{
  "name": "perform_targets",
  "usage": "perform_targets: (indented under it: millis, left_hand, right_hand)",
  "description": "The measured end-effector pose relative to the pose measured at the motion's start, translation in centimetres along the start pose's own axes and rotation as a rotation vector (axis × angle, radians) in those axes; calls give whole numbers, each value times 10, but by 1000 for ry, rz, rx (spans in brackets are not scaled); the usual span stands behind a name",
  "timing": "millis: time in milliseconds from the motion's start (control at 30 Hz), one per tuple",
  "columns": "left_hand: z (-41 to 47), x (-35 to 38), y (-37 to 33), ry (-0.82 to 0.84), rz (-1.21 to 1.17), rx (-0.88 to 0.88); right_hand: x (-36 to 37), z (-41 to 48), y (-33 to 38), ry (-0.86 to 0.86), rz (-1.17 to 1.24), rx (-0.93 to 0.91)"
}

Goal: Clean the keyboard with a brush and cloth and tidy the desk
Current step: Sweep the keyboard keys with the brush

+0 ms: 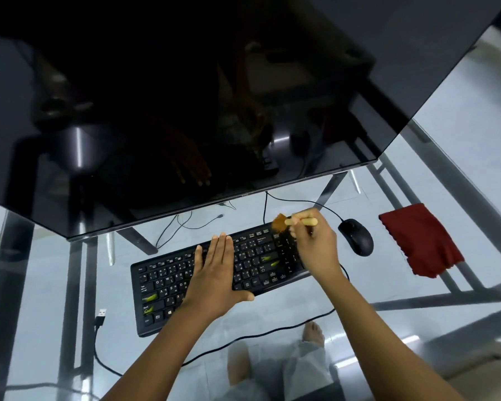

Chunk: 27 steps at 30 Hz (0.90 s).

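You are pressing your left hand (214, 273) flat on the middle of the black keyboard (162, 282), its fingers (223, 247) lying straight and pressed together. Your right hand (315, 247) is pinching the wooden handle of a small brush (297, 222) between curled fingers (297, 228) and thumb, holding the brown bristles over the keyboard's far right corner (blur is hiding whether they are touching the keys). The keyboard is lying aslant on the glass worktop (35, 285) before the dark monitor (185, 96), with the black mouse (356, 237) sitting just beside its right end and the red cloth (420, 241) lying further right, apart from both hands.
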State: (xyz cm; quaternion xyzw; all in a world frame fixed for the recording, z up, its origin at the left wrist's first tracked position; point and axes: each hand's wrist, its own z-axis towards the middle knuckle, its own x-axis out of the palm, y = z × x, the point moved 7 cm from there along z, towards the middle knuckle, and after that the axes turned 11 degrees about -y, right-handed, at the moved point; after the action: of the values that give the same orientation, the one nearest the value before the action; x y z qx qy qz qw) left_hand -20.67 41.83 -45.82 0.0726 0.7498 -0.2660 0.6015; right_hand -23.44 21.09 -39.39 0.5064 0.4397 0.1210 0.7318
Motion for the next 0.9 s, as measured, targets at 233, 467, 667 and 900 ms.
perform_targets:
  millis: [233, 467, 667, 900]
  left_hand:
    - [18, 4, -32, -43, -76, 80]
    - [24, 16, -43, -58, -48, 124]
    - [19, 22, -36, -64, 4, 141]
    - [20, 22, -36, -86, -14, 135]
  right_hand:
    - [-29, 7, -6, -59, -45, -49]
    - [-44, 0, -14, -92, -80, -122]
    - [-52, -9, -29, -46, -97, -68]
    - [-70, -9, -43, -88, -82, 65]
